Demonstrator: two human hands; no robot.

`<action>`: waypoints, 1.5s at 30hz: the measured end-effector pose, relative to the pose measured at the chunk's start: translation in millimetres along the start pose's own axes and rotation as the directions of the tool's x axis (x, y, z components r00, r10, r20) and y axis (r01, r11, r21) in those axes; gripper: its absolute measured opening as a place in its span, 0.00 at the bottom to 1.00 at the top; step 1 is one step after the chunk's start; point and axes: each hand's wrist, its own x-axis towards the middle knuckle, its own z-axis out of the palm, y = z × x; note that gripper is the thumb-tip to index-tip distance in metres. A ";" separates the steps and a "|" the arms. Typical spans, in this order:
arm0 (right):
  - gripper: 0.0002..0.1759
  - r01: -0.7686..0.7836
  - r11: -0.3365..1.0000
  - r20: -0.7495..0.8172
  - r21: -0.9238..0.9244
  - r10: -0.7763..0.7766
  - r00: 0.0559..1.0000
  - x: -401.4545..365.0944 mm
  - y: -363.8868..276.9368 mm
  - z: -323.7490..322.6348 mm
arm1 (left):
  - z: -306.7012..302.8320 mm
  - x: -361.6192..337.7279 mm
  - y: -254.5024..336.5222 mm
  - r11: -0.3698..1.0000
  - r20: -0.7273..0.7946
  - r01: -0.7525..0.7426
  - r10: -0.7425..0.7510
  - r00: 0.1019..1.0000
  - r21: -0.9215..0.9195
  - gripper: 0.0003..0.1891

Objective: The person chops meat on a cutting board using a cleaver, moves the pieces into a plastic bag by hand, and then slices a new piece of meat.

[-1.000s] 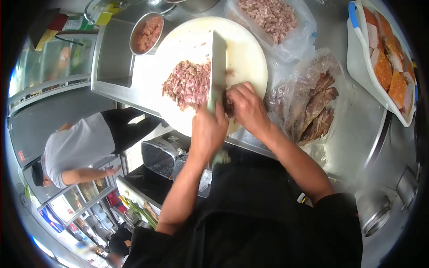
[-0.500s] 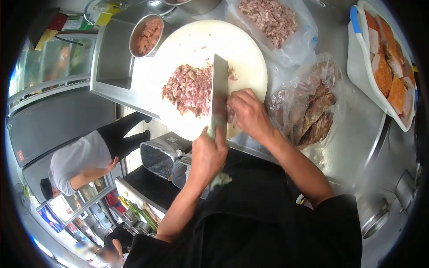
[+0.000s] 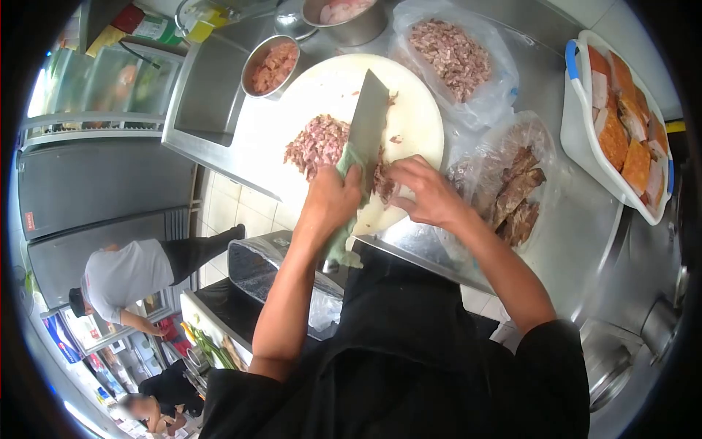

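My left hand (image 3: 333, 199) is closed round the handle of a cleaver (image 3: 367, 117), with a green cloth (image 3: 348, 238) wrapped at the grip. The broad blade stands over a round white cutting board (image 3: 322, 84). Left of the blade lies a heap of chopped pinkish-brown meat (image 3: 319, 143). On the other side, the fingertips and thumb of my right hand (image 3: 431, 189) close on dark strips of meat (image 3: 382, 183) beside the blade. A few scraps lie further up the board.
Beyond the board are a metal bowl of meat (image 3: 274, 67), another metal pot (image 3: 347, 23) and a bag of diced meat (image 3: 450, 62). To the right sit a bag of dark meat pieces (image 3: 521, 192) and a white tub (image 3: 621, 179) of browned slabs. A person (image 3: 131, 274) stands behind at left.
The cleaver has tilted, and my left hand has shifted up and slightly left. My right hand has moved a little right and down, uncovering the dark strips. The person at left has turned.
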 end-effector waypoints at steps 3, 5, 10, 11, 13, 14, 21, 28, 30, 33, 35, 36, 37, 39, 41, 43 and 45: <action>0.21 -0.096 0.994 -0.105 -0.052 0.090 0.990 -2.8 -5.6 22.2 | -8.7 -12.5 5.0 0.998 0.034 0.010 -0.012 0.999 0.054 0.29; 0.20 -0.128 0.989 -0.154 -0.070 0.116 0.981 -5.1 -11.4 31.8 | -12.7 -20.5 14.3 0.996 0.056 0.041 -0.046 0.997 0.082 0.28; 0.16 -0.173 0.985 -0.258 -0.018 0.163 0.952 -1.9 -19.6 24.2 | 3.0 -39.8 -1.6 0.998 0.058 0.028 -0.031 0.998 0.060 0.23; 0.15 -0.139 0.990 -0.255 -0.029 0.127 0.958 -1.9 -14.5 24.7 | 4.7 -47.6 0.2 0.998 0.025 -0.033 0.031 0.999 0.056 0.22; 0.13 -0.113 0.993 -0.251 -0.035 0.101 0.963 -1.6 -8.9 26.9 | 10.9 -56.8 -2.7 0.999 -0.005 -0.040 0.040 0.999 -0.008 0.19; 0.12 -0.093 0.995 -0.250 -0.035 0.082 0.965 -0.6 -7.8 29.0 | 18.2 -58.6 -8.6 0.999 0.001 -0.036 0.036 0.999 -0.006 0.19; 0.14 -0.101 0.993 -0.185 -0.065 0.087 0.979 1.3 -2.6 30.9 | 48.7 -3.8 1.1 0.983 -0.109 -0.104 0.088 0.990 -0.152 0.17; 0.12 -0.093 0.991 -0.194 -0.097 0.073 0.978 6.4 -7.5 11.4 | 17.9 15.8 16.5 0.998 -0.094 -0.061 0.059 0.994 -0.026 0.25; 0.13 -0.079 0.994 -0.179 -0.073 0.065 0.982 5.6 -3.8 12.4 | 19.3 -10.1 5.1 0.999 0.006 -0.032 0.032 0.999 0.027 0.23; 0.14 -0.059 0.997 -0.173 -0.044 0.051 0.984 2.2 2.2 13.4 | 39.8 -48.7 -1.0 0.989 -0.101 -0.101 0.090 0.991 -0.104 0.18; 0.14 -0.026 0.999 -0.190 -0.033 0.019 0.982 3.5 4.3 15.7 | 52.2 -38.9 1.5 0.986 -0.137 -0.125 0.110 0.984 -0.107 0.17; 0.14 -0.028 0.999 -0.184 -0.026 0.023 0.983 3.7 5.7 15.6 | 52.9 -29.9 5.4 0.982 -0.197 -0.152 0.128 0.972 -0.113 0.17; 0.13 -0.024 0.999 -0.166 -0.034 0.018 0.986 4.1 5.4 15.4 | 48.9 -13.6 9.6 0.989 -0.120 -0.080 0.066 0.991 -0.122 0.17; 0.11 0.000 0.998 -0.147 -0.057 -0.009 0.989 6.2 8.0 14.7 | 43.5 18.2 17.5 0.995 -0.119 -0.051 0.041 0.992 -0.086 0.17; 0.10 -0.003 0.996 -0.167 -0.091 -0.012 0.986 3.5 4.3 14.8 | 34.7 22.7 22.9 0.998 -0.116 -0.034 0.028 0.993 -0.052 0.18; 0.09 -0.018 0.992 -0.196 -0.123 -0.007 0.981 6.6 4.9 11.8 | 20.7 13.2 26.7 0.999 -0.035 0.008 -0.009 0.999 -0.044 0.18; 0.07 -0.032 0.993 -0.194 -0.115 0.009 0.981 3.8 4.6 14.0 | 23.7 -16.3 19.7 0.998 -0.016 0.004 -0.005 1.000 -0.063 0.18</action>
